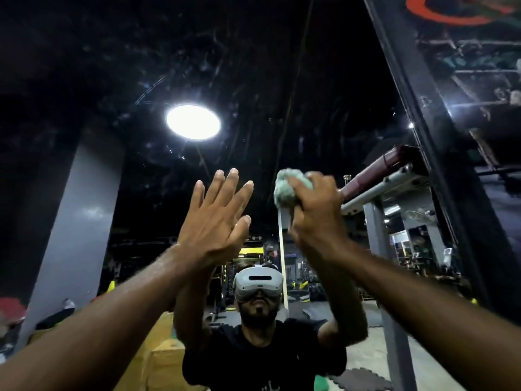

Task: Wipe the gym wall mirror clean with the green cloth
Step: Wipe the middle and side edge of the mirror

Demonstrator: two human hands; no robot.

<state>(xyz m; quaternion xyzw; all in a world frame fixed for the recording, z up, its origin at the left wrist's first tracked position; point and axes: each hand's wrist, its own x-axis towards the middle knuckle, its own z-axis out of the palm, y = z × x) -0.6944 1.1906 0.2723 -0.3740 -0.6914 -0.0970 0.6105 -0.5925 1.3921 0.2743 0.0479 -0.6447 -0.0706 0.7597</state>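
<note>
The wall mirror (pixel 141 66) fills the view ahead, dark and streaked with smears, and it reflects a round ceiling light and me wearing a headset. My right hand (pixel 315 215) is raised against the glass and grips the bunched green cloth (pixel 286 190), which sticks out above my knuckles. My left hand (pixel 217 218) is raised beside it, to the left, with fingers straight and spread, palm toward the glass. Whether the palm touches the mirror is unclear.
A dark vertical frame (pixel 417 114) bounds the mirror on the right, with another reflective panel beyond it. Reflected in the glass are a grey pillar (pixel 76 221), a padded bench (pixel 377 176), gym racks and yellow boxes (pixel 166 359).
</note>
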